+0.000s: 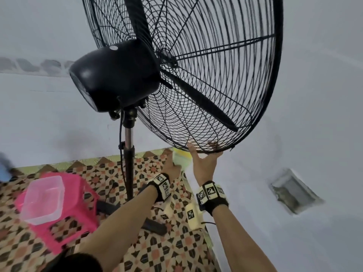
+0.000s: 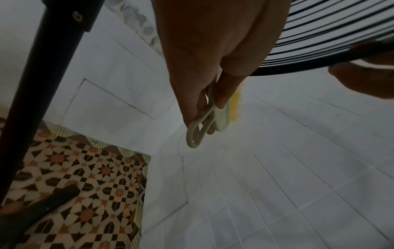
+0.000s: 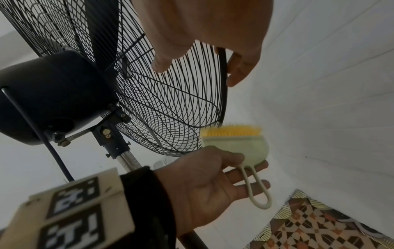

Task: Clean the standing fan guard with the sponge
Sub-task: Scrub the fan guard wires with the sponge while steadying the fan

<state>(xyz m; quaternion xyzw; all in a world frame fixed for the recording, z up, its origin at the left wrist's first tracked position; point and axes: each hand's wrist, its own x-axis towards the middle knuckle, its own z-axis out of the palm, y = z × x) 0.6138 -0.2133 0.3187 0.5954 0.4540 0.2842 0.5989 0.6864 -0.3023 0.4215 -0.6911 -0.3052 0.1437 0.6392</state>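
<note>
A black wire fan guard (image 1: 216, 75) tilts over me, with the blades inside it. My right hand (image 1: 205, 163) grips the guard's bottom rim, thumb on the near side and fingertips curled over the far side. The right wrist view shows those fingers (image 3: 241, 67) wrapped round the rim (image 3: 222, 94). My left hand (image 1: 170, 166) holds the sponge (image 1: 181, 159) just below the rim, left of the right hand. The sponge (image 3: 236, 144) has a pale green body, a yellow edge pointing up at the guard, and a loop handle (image 2: 195, 134). I cannot tell whether it touches the wires.
The motor housing (image 1: 115, 75) and pole (image 1: 128, 173) stand to the left of my hands, with the fan's base legs (image 1: 155, 226) on the patterned tile floor. A pink stool (image 1: 78, 218) carries a clear plastic container (image 1: 43, 199). White tiled walls close in; a vent (image 1: 294, 191) is at right.
</note>
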